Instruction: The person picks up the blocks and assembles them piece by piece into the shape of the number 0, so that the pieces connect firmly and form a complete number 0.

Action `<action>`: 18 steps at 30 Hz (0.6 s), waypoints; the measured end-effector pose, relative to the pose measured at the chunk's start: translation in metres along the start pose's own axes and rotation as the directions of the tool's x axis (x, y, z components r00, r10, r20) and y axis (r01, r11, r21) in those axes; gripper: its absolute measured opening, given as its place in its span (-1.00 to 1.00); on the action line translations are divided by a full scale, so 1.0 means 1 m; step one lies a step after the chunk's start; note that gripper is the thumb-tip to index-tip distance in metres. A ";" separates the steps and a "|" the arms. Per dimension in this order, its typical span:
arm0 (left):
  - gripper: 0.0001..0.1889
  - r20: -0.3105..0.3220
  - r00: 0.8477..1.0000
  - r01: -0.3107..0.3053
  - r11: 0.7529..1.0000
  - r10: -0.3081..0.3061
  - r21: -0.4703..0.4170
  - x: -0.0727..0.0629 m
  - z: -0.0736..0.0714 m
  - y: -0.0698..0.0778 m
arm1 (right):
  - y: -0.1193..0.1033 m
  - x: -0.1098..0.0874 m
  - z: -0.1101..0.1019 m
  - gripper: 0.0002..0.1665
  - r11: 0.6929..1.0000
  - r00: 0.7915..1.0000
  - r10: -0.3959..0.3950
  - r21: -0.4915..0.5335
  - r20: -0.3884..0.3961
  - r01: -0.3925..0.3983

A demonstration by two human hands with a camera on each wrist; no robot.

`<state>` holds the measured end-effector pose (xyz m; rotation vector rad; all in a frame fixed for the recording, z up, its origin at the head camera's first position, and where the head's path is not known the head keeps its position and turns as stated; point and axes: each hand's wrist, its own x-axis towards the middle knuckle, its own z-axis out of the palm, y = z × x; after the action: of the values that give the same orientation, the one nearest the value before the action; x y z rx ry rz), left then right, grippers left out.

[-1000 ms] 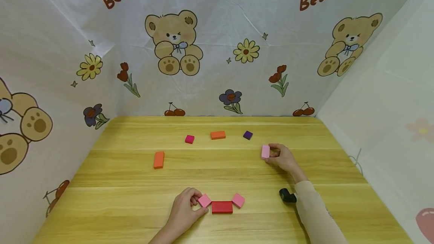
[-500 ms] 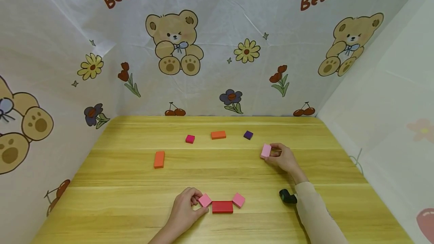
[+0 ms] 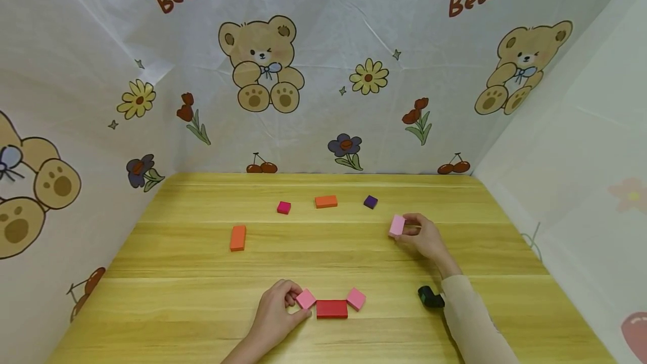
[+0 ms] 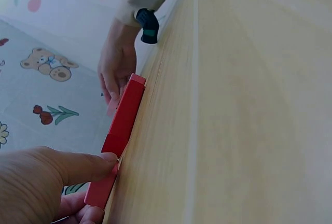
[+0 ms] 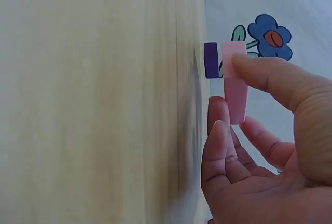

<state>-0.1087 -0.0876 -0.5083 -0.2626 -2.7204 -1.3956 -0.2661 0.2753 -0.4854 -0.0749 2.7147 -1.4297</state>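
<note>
My left hand [image 3: 277, 313] pinches a pink square block [image 3: 305, 299] between thumb and fingers, down on the table. A corner of that block meets the left end of a red rectangular block [image 3: 331, 309]. Another pink square block [image 3: 356, 299] sits turned on its corner at the red block's right end. My right hand [image 3: 423, 237] holds a lighter pink rectangular block [image 3: 396, 226] by thumb and fingertips at the right of the table. In the right wrist view this light pink block [image 5: 236, 86] looks slightly raised off the tabletop, beside the purple block [image 5: 211, 60].
Toward the back of the wooden table [image 3: 192, 285] lie a magenta block [image 3: 284, 208] and an orange block [image 3: 326, 201]. A second orange block [image 3: 238, 238] lies at the left. A black device [image 3: 431, 297] shows at the right sleeve [image 3: 472, 313]. Printed cloth walls [image 3: 313, 117] enclose the table.
The light pink block has tilted slightly in the right hand since a second ago. Both hands otherwise stay nearly in place; the black device at the sleeve has shifted slightly.
</note>
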 end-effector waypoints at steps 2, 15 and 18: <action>-0.65 0.000 1.000 0.000 1.000 0.000 0.000 0.000 0.000 0.000 | -0.003 -0.002 0.001 -0.26 1.000 1.000 -0.003 0.018 0.006 0.003; -0.65 0.001 1.000 0.011 1.000 -0.011 -0.002 0.000 0.000 0.000 | -0.022 -0.022 0.015 -0.26 0.998 0.997 -0.049 0.036 0.065 0.047; -0.64 -0.001 1.000 0.012 1.000 -0.012 0.001 0.000 0.001 0.000 | -0.025 -0.027 0.019 -0.26 0.997 0.994 -0.061 0.044 0.091 0.057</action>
<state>-0.1091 -0.0870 -0.5086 -0.2457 -2.7264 -1.3965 -0.2377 0.2479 -0.4748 -0.2149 2.6284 -1.4580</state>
